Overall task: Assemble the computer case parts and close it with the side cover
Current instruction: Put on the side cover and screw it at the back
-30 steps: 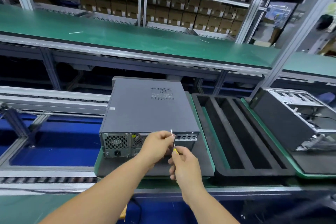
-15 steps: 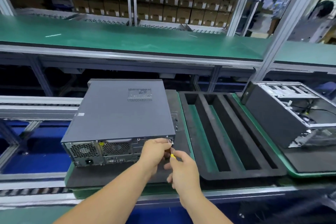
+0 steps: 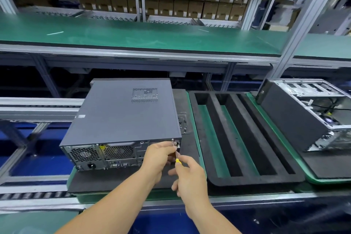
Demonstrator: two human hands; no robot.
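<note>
On the foam pad, near conveyor: computer case (image 3: 123,118), side cover (image 3: 129,108) fitted; left hand (image 3: 158,159) fingers pinching the rear corner screw; right hand (image 3: 190,178) gripping screwdriver (image 3: 177,158); step likely fastening; next, seat tip squarely.

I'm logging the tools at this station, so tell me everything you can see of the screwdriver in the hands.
The screwdriver is small, with a yellow handle and a thin silvery metal shaft. It points up and away, its tip at the rear upper right corner of the closed computer case. The right hand grips the handle; the left hand pinches the shaft near the tip. Most of the handle is hidden.
</note>
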